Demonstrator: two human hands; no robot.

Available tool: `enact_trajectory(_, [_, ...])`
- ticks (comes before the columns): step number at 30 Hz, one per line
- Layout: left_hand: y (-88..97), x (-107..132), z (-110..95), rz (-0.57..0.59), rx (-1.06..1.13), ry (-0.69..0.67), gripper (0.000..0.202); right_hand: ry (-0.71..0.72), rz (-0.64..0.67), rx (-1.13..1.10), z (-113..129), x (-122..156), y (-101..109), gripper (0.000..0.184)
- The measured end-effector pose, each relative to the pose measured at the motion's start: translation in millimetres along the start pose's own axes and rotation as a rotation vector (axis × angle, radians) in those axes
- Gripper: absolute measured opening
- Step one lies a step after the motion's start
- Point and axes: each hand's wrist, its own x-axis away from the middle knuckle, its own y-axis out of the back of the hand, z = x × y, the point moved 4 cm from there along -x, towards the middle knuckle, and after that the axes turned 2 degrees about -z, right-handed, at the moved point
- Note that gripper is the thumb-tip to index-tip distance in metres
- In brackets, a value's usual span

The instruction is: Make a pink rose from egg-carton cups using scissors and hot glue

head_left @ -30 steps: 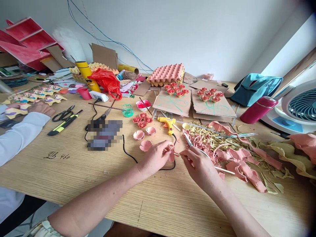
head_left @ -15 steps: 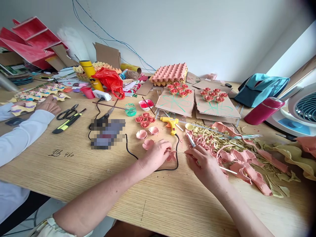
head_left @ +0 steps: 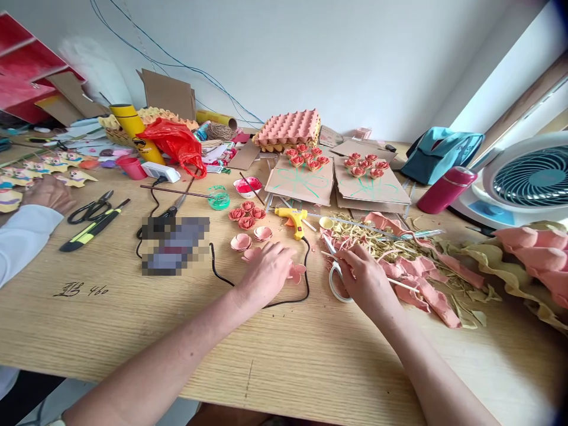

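Observation:
My left hand [head_left: 266, 271], fingers bent together, is on a pink egg-carton flower cup [head_left: 296, 273], whose petals show beyond the fingertips. Another pink cup [head_left: 252, 254] is partly covered by that hand. My right hand [head_left: 364, 273] pinches a thin white stick [head_left: 403, 285] that juts out on both sides of the fist. White-handled scissors [head_left: 335, 283] lie on the table beside and partly under the right fingers. Beyond the hands rests a yellow glue gun [head_left: 294, 220]. Two layered pink cups [head_left: 241, 242] and several red-edged roses [head_left: 247, 214] stand left of it.
Pink and yellow carton scraps [head_left: 403, 266] cover the right side. Cardboard sheets [head_left: 302, 180] bear finished flowers. A black cord [head_left: 284, 303] loops around the left hand. A blurred-out object [head_left: 175, 245], a cutter knife [head_left: 94, 226] and a co-worker's hand [head_left: 51, 194] are at left.
The view has shifted rightward. My right hand has moved off the scissors' handles, which now show on the table. My left hand stays at the pink flower cup.

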Motion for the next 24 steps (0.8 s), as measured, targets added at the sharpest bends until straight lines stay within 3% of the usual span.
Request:
enact_trajectory(8, [10.2,0,16,-0.203,0.062,-0.035,0.018,-0.034,-0.033,0.203,-22,-4,0,0.018])
enact_trajectory(13, [5.0,3,7,-0.103,0.093,-0.093,0.011,-0.071,-0.018,0.239,-26,-4,-2,0.016])
enact_trajectory(17, [-3.3,8,-2,-0.005,0.046,-0.081,0.029,-0.080,0.041,0.235,-27,-3,-7,0.016])
enact_trajectory(20, [-10.7,10,-2,0.015,0.018,-0.048,0.039,-0.094,0.062,0.238,-28,-4,-11,0.016])
enact_trajectory(24, [-16.1,11,-4,0.009,0.023,-0.034,0.037,-0.102,0.069,0.264,-29,-4,-13,0.017])
